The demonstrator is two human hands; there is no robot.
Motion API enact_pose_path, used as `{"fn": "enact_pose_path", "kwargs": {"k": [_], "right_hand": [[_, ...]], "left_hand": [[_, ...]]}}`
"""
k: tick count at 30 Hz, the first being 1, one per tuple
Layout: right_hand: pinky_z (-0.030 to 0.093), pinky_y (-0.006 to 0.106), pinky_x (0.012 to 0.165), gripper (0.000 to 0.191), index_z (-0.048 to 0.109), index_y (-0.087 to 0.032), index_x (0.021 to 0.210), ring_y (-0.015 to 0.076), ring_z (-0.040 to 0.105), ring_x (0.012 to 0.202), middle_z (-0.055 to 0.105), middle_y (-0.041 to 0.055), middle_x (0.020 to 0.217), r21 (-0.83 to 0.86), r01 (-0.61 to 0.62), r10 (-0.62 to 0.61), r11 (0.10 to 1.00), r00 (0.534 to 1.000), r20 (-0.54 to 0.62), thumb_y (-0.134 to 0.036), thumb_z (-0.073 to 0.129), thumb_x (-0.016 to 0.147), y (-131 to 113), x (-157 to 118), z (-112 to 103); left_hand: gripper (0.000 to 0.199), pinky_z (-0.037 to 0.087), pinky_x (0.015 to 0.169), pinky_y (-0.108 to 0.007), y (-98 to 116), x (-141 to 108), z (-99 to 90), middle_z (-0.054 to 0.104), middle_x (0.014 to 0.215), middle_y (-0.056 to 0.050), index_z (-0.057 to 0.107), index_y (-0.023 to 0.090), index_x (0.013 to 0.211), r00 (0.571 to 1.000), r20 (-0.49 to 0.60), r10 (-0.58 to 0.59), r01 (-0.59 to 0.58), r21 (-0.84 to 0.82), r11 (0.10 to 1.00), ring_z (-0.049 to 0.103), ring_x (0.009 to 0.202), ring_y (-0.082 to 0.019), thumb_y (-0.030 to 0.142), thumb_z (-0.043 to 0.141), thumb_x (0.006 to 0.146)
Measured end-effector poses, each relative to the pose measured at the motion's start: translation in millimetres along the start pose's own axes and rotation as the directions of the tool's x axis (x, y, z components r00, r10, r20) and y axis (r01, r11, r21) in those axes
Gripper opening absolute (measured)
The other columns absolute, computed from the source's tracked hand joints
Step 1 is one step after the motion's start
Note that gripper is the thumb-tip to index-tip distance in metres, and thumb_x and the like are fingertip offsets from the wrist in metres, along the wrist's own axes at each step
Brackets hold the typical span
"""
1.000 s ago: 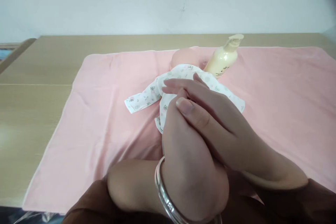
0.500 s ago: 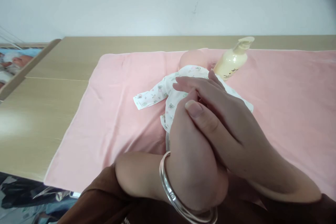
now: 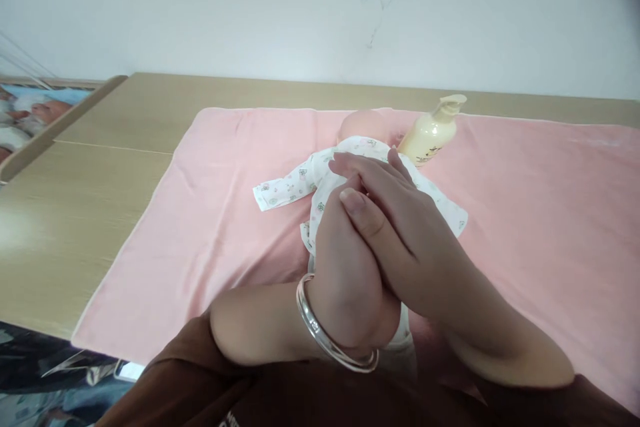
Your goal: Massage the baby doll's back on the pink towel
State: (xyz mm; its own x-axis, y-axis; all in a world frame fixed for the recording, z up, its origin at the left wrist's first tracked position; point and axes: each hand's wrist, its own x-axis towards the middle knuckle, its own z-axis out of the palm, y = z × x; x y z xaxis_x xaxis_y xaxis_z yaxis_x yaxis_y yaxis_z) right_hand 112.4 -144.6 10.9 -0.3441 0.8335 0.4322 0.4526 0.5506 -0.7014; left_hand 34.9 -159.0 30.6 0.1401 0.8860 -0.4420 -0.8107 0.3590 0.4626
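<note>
My left hand [image 3: 343,273], with silver bangles [image 3: 320,337] at its wrist, is pressed palm to palm against my right hand [image 3: 415,227]. The right hand lies over the left, its thumb folded across the left's edge; most left fingers are hidden beneath it. Both hands are clasped above a baby doll [image 3: 363,123] in a white printed shirt [image 3: 287,190], which lies on a pink cloth [image 3: 215,167]. The hands cover much of the doll's body. A cream pump bottle [image 3: 433,133] lies tilted beside the doll's head, to its right.
The cloth covers much of a light wooden table [image 3: 105,180] set against a pale wall [image 3: 300,13]. At the far left, beyond a wooden rail [image 3: 65,123], doll-like figures [image 3: 43,110] lie on something blue. Dark and blue items sit below the table at lower left.
My clasped hands have shifted slightly left and closer to my body, still pressed together. The view has tilted a little; the doll and bottle appear lower in it.
</note>
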Motion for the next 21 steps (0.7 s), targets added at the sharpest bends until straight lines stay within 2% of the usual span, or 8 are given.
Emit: {"fn": "enact_pose_path", "kwargs": {"k": [7, 12, 17, 21], "right_hand": [[0.03, 0.061, 0.131, 0.046, 0.064, -0.017, 0.129, 0.0267, 0.061, 0.134, 0.074, 0.0119, 0.127, -0.04, -0.009, 0.009, 0.999, 1.0, -0.011, -0.047, 0.037, 0.108, 5.4, 2.3, 1.2], [0.032, 0.06, 0.13, 0.048, 0.064, -0.015, 0.131, 0.0269, 0.061, 0.133, 0.073, 0.013, 0.128, -0.07, -0.009, 0.009, 0.997, 1.0, -0.012, -0.048, 0.035, 0.108, 6.7, 2.6, -0.8], [0.031, 0.064, 0.129, 0.049, 0.065, -0.018, 0.129, 0.0285, 0.061, 0.134, 0.075, 0.0115, 0.123, -0.061, -0.018, 0.019, 0.998, 1.0, 0.011, -0.05, 0.034, 0.108, 6.5, 3.5, -2.1], [0.033, 0.062, 0.129, 0.049, 0.066, -0.017, 0.128, 0.0282, 0.063, 0.129, 0.075, 0.0117, 0.122, -0.037, -0.043, 0.043, 0.998, 0.999, 0.005, -0.05, 0.035, 0.107, 6.6, 5.1, -0.7]], "left_hand": [[0.032, 0.047, 0.12, -0.039, -2.2, 7.9, -0.4, 0.064, 0.085, -0.004, 0.058, 0.021, 0.077, 0.996, 0.058, 0.066, -0.068, 0.035, 0.997, 0.065, 0.125, -0.022, 0.025, 0.034, 0.098], [0.03, 0.044, 0.121, -0.039, -6.4, 10.6, -1.0, 0.062, 0.083, -0.004, 0.055, 0.02, 0.078, 0.996, 0.038, 0.085, -0.085, 0.002, 0.996, 0.062, 0.128, -0.021, 0.023, 0.034, 0.1], [0.03, 0.049, 0.114, -0.036, -6.3, 10.9, 0.0, 0.061, 0.081, -0.003, 0.055, 0.021, 0.079, 0.996, 0.024, 0.085, -0.085, 0.004, 0.996, 0.066, 0.12, -0.019, 0.024, 0.033, 0.1], [0.032, 0.055, 0.105, -0.032, -5.9, 13.2, 0.2, 0.064, 0.082, -0.003, 0.056, 0.022, 0.08, 0.998, 0.033, 0.056, -0.056, -0.006, 0.998, 0.069, 0.114, -0.018, 0.025, 0.031, 0.1]]}}
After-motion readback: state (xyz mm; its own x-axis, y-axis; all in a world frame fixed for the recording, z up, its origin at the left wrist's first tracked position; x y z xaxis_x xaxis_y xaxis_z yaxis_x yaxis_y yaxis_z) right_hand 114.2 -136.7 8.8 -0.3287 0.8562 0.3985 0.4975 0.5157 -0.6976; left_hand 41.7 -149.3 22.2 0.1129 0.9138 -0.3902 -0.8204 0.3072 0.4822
